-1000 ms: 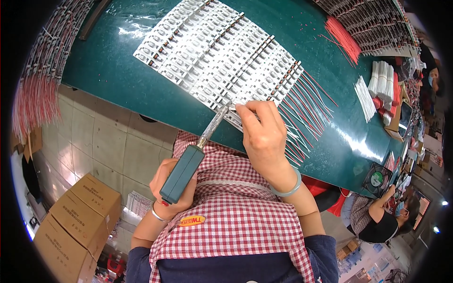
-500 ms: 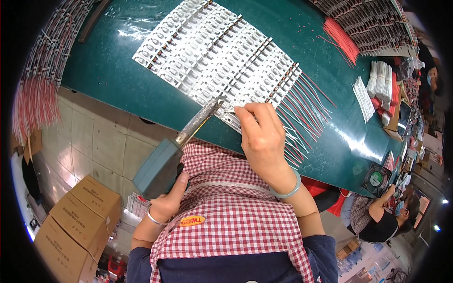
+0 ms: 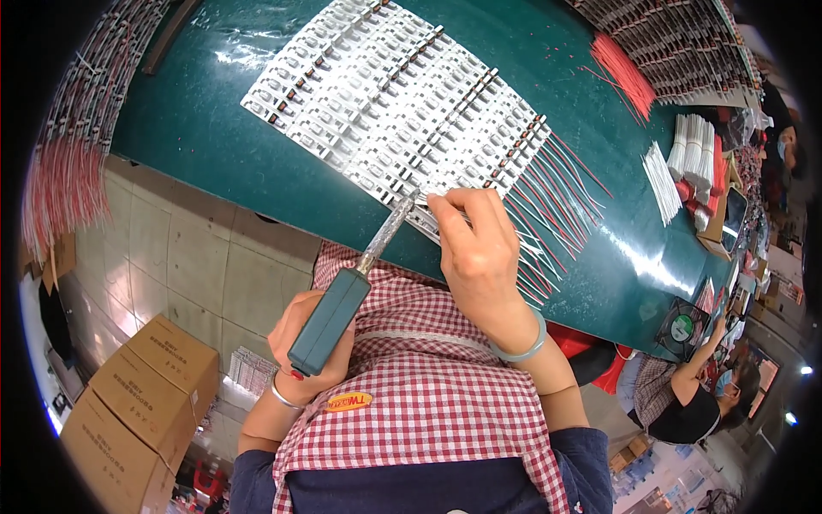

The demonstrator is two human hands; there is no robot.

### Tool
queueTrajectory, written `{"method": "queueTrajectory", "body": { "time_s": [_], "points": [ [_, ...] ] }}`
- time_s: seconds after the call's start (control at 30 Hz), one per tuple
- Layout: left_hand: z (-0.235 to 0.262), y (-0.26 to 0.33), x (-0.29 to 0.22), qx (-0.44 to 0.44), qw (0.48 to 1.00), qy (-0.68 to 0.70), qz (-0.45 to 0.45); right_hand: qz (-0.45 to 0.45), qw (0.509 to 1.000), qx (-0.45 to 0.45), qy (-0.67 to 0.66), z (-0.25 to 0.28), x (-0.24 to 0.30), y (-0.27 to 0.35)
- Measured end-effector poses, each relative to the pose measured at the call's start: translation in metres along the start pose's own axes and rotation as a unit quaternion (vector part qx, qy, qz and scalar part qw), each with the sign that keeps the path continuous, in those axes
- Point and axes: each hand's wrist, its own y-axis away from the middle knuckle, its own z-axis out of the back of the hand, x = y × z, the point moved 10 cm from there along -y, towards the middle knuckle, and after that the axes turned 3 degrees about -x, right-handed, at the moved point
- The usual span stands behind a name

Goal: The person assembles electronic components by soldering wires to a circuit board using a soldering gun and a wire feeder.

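Observation:
My left hand [image 3: 295, 334] is wrapped round the dark green handle of a soldering gun [image 3: 330, 321]. Its stained metal barrel slants up, and the tip meets the near edge of a white panel of small strip-like modules [image 3: 402, 111]. Just right of that tip, my right hand [image 3: 479, 236] has thumb and forefinger pinched together at the panel's edge. What they hold is too small to make out. Red and white wires [image 3: 556, 206] fan out from the panel's right side, partly behind my right hand.
The panel lies on a green table [image 3: 214, 163]. Bundles of red wires [image 3: 621, 73] and white wires [image 3: 689, 146] lie at the right, near a small black fan [image 3: 682, 327]. Wired strips hang at the left above cardboard boxes [image 3: 141, 403]. Another person [image 3: 685, 385] sits at right.
My left hand has turned the soldering gun steeper and shifted its handle right, with the tip moving slightly right and down. The right hand has barely moved.

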Motion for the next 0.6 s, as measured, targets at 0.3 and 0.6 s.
{"method": "queueTrajectory", "body": {
  "time_s": [0.3,0.6],
  "points": [
    [0.007,0.008,-0.004,-0.021,0.998,-0.026,-0.048,0.010,1.000,0.003,0.000,-0.001,0.000,0.002],
    [0.009,0.022,0.052,-0.114,0.838,0.418,0.331,0.008,1.000,0.007,-0.001,-0.002,0.001,0.000]
  ]
}}
